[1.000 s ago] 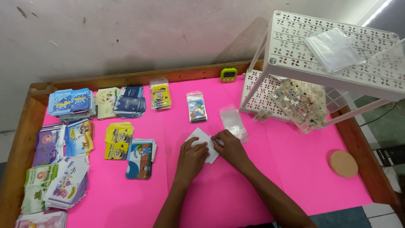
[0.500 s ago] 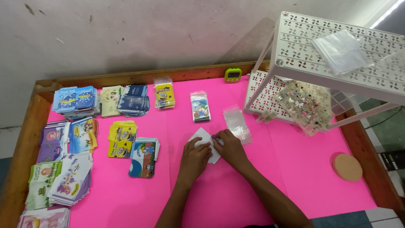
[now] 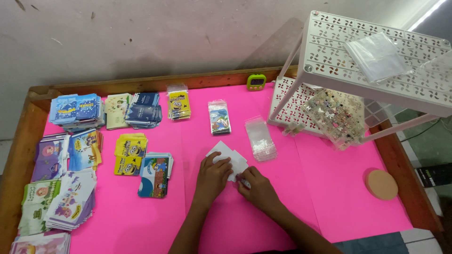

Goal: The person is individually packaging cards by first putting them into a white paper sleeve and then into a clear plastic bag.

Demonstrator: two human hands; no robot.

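Fingers (image 3: 220,165) of the left hand (image 3: 213,178): curled down flat onto the white cards (image 3: 234,159), pressing rather than gripping. Fingers (image 3: 245,178) of the right hand (image 3: 258,189): pinched at the near right corner of the same white cards; whether anything small sits in the pinch cannot be told.

White cards: a small overlapped group lying flat on the pink counter (image 3: 329,188), near its middle, partly covered by both hands.

Clear sleeves (image 3: 260,138): a short stack just beyond and to the right of the white cards, close but apart.

Single bagged card pack (image 3: 219,117): beyond the white cards, toward the wall.

Yellow bagged pack (image 3: 179,104): beyond and left of the white cards.

Blue-and-white card pile (image 3: 155,174): just left of the white cards, beside the left hand.

Yellow card piles (image 3: 129,153): further left again.

Assorted card stacks (image 3: 66,188): well to the left of the white cards, along the counter's left edge.

Green timer (image 3: 256,82): far edge, beyond the white cards.

White perforated rack (image 3: 329,47): right of the white cards, with a bag of small trinkets (image 3: 335,116) on its lower tier.

Round cork disc (image 3: 382,184): well to the right of the white cards.
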